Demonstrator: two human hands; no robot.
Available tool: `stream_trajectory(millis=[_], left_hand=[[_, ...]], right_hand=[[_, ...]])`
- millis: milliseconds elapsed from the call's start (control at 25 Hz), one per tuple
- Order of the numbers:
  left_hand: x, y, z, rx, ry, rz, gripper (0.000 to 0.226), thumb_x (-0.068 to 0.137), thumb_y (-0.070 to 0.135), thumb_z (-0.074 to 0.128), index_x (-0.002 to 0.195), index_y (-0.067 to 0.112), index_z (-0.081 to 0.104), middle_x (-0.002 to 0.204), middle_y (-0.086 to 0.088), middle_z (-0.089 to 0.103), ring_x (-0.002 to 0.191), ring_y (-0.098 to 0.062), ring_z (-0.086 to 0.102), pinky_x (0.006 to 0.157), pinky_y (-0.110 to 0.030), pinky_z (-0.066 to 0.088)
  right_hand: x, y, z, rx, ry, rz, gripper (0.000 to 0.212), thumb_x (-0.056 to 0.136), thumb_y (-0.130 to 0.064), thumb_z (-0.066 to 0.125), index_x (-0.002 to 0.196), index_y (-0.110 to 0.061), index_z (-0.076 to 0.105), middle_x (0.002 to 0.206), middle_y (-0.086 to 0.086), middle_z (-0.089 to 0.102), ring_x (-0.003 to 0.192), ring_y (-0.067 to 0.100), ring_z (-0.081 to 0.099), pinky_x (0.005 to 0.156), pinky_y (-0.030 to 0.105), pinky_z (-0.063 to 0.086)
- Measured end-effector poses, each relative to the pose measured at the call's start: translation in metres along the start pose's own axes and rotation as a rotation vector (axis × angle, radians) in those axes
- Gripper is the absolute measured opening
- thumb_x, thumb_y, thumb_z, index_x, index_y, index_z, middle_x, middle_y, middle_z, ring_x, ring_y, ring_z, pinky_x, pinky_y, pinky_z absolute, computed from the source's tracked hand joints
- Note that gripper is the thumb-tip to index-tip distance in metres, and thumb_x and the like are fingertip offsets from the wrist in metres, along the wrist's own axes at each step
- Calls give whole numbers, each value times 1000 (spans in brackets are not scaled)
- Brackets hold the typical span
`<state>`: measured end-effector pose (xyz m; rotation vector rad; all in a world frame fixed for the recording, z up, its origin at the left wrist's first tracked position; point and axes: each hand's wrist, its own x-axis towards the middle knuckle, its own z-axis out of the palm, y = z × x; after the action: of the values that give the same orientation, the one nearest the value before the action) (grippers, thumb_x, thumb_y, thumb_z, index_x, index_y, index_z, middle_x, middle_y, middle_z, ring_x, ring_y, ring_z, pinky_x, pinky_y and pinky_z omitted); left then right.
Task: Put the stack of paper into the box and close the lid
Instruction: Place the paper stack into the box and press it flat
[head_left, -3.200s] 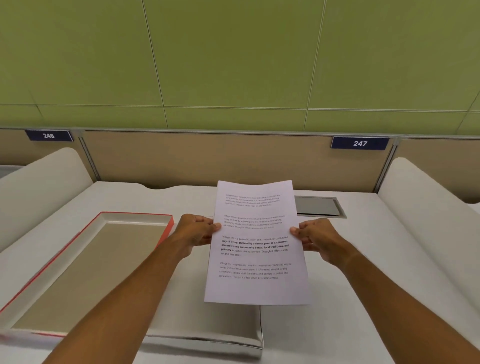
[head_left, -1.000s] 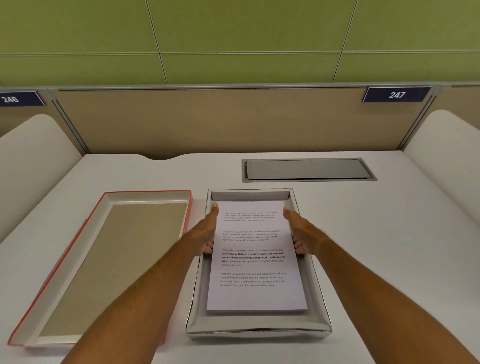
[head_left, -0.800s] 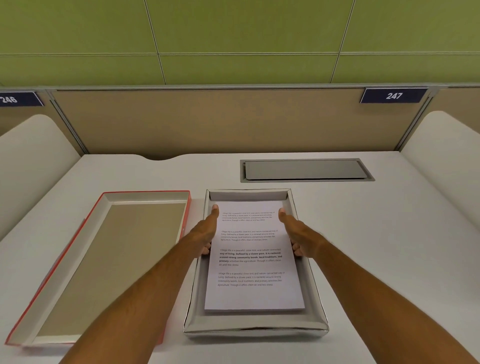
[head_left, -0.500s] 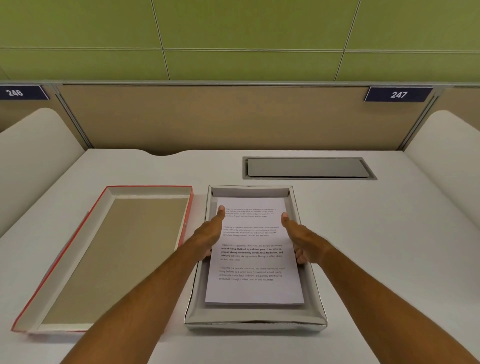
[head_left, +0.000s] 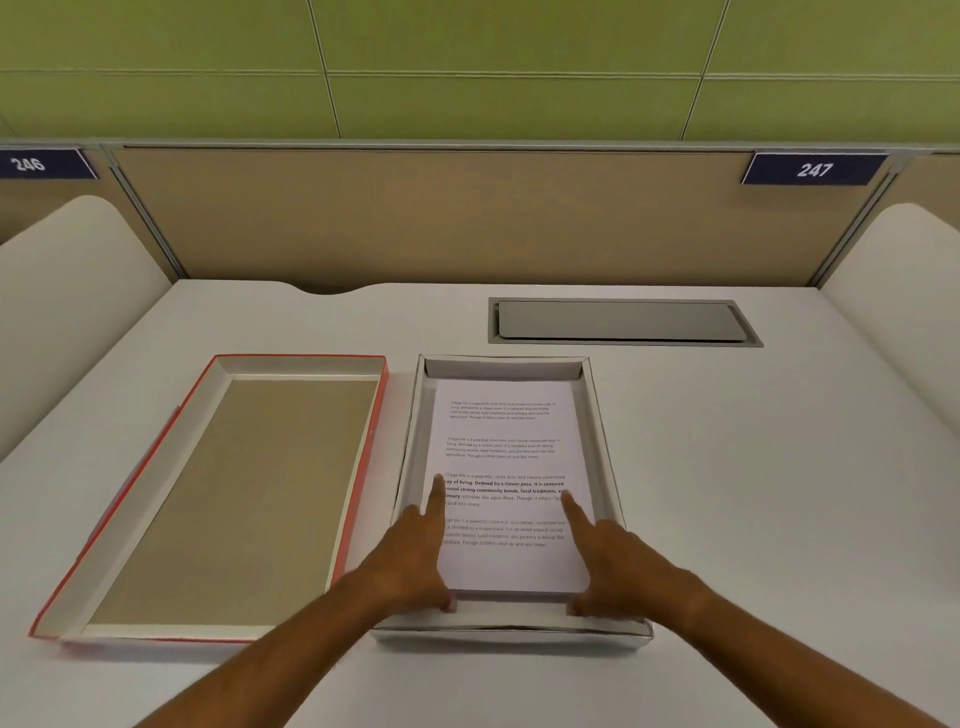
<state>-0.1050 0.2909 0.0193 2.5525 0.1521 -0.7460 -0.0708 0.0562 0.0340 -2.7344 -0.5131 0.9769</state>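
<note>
A view down over a white tabletop (head_left: 727, 493). A stack of paper (head_left: 506, 452), white sheets printed with short blocks of black text, lies flat inside an open, shallow box (head_left: 605, 441) near the front edge of the tabletop, about mid-width. The stack sits with its far edge near the box's far wall and a narrow gap along each side.

The left hand (head_left: 410, 561) rests on the stack's near left corner, forefinger stretched forward along the left edge, the other fingers curled at the near edge. The right hand (head_left: 613, 556) mirrors it on the near right corner. Neither hand grips anything; both lie spread against the paper.

The lid (head_left: 234, 493), red outside and brown inside, lies upside down just left of the box, towards the front left corner of the tabletop.

The paper looks light and floppy, and loose sheets would likely slide, so it is best squared by its edges. The lid seems stiff, light cardboard, probably best lifted by its two long sides.
</note>
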Motion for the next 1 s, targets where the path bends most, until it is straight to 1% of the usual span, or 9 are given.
stream_trajectory(millis=[160, 440, 600, 680, 760, 800, 840, 920, 1000], left_hand=[[-2, 2, 16, 93, 61, -41, 123, 81, 18, 74, 146, 30, -29, 162, -10, 10, 146, -30, 25, 114, -39, 33], [1, 0, 15, 127, 115, -52, 122, 81, 16, 74, 148, 24, -27, 156, -10, 23, 140, -27, 36, 111, -36, 37], [1, 3, 14, 138, 96, -56, 119, 81, 19, 74, 149, 23, -24, 159, -10, 18, 143, -28, 31, 113, -37, 35], [2, 3, 10, 91, 49, -57, 124, 77, 29, 78, 150, 22, -22, 160, -10, 16, 144, -29, 29, 113, -39, 35], [5, 4, 1, -50, 38, -54, 130, 67, 45, 82, 153, 18, -11, 157, -10, 25, 140, -29, 35, 110, -39, 41], [7, 6, -3, -145, 67, -48, 124, 64, 52, 81, 153, 16, 3, 153, -8, 34, 135, -28, 43, 103, -35, 48], [10, 8, -7, -242, 114, -46, 109, 67, 56, 78, 149, 16, 20, 148, -6, 44, 127, -25, 51, 90, -28, 54], [13, 14, -13, -408, 191, -101, 69, 80, 59, 64, 132, 17, 46, 132, -1, 61, 102, -16, 64, 63, -14, 47], [15, 18, -17, -492, 213, -183, 49, 89, 60, 48, 108, 16, 59, 108, 3, 65, 75, -8, 60, 53, -14, 38]], right_hand=[[3, -5, 9, -105, 77, -9, 116, 84, -26, 74, 152, -19, -20, 143, 24, 37, 122, 30, 53, 104, 37, 45], [6, -2, 14, -162, 186, -23, 104, 88, -24, 68, 154, -14, -13, 141, 20, 40, 122, 27, 51, 105, 36, 45], [6, -4, 15, -170, 173, -27, 105, 89, -25, 67, 153, -13, -14, 142, 21, 40, 122, 27, 51, 105, 36, 45], [9, -3, 12, -129, 105, -9, 114, 84, -29, 73, 152, -13, -17, 146, 23, 35, 127, 30, 49, 106, 38, 43], [16, -1, 3, 14, 35, 20, 127, 76, -37, 79, 152, -15, -20, 153, 22, 27, 135, 34, 42, 109, 41, 41], [20, 0, -2, 106, 35, 19, 127, 74, -39, 80, 153, -15, -16, 155, 19, 27, 136, 34, 41, 108, 41, 42], [25, 0, -7, 207, 70, -2, 120, 75, -40, 79, 153, -14, -7, 154, 15, 32, 133, 31, 46, 103, 38, 47], [32, 0, -10, 417, 198, -33, 90, 80, -42, 75, 145, -15, 19, 147, 6, 48, 121, 24, 59, 89, 28, 56], [36, -1, -11, 511, 269, 18, 66, 85, -45, 68, 134, -16, 34, 141, 2, 55, 110, 20, 64, 71, 16, 56]])
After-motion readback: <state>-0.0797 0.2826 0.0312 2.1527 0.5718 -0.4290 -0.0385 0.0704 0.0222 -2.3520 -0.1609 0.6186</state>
